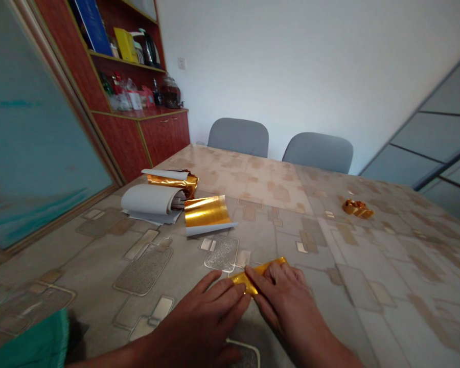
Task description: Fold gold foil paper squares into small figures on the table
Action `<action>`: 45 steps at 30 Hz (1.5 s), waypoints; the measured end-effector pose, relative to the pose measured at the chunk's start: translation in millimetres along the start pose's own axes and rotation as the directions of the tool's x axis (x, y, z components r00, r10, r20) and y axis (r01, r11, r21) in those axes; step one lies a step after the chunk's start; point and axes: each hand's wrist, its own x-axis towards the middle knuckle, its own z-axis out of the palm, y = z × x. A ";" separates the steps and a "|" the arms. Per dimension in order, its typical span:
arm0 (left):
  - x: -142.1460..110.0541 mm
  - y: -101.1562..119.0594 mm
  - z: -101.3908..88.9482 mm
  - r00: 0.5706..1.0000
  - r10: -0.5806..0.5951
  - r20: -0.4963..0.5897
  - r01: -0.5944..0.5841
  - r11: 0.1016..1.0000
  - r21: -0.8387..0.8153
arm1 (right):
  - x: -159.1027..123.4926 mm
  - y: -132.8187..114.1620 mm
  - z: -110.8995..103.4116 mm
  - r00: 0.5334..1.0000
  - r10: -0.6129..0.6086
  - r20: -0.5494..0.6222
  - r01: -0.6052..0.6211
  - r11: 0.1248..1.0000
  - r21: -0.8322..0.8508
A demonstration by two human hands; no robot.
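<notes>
A folded strip of gold foil paper (273,263) lies on the patterned table near its front, slanting up to the right. My left hand (210,309) holds the strip's left end, its fingers stretched and pressed together on the foil. From the other side my right hand (287,296) grips it, with fingertips pressing on its middle and several fingers curled over the right part. The underside of the strip and parts of both thumbs are hidden. Beyond my hands sits a curled gold sheet (205,210) with a white back.
Left of that sheet rests a bent stack of white-backed paper (149,199), with crumpled gold foil (168,179) behind it. A small folded gold piece (357,208) lies far right. Two grey chairs (237,135) stand behind the table (276,176); green cloth (34,340) shows lower left.
</notes>
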 end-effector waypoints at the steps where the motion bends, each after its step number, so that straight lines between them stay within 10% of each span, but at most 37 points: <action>1: 1.1 -0.2 -0.5 1.000 0.003 -0.006 -0.003 1.000 -0.006 | -0.2 1.6 -2.2 1.000 -0.004 0.027 0.003 1.000 0.019; 10: 9.0 -19.8 -7.7 0.993 0.113 -0.029 -0.112 0.993 0.023 | 5.0 10.8 -36.8 0.995 -0.018 0.097 -0.022 0.917 0.398; 17: 3.4 -23.3 -14.4 0.991 0.122 -0.049 -0.121 0.992 0.019 | 10.2 -4.1 -36.2 0.968 -0.085 0.236 0.032 0.975 0.220; 28: 1.0 -20.6 -11.8 0.994 0.073 -0.086 -0.074 0.997 -0.012 | 12.7 3.8 -29.5 0.985 -0.109 0.135 0.098 0.991 0.090; 45: 2.8 -28.0 1.6 0.975 0.069 -0.211 -0.062 0.997 0.041 | -6.8 18.4 -24.6 0.935 0.350 0.048 -0.353 0.919 0.176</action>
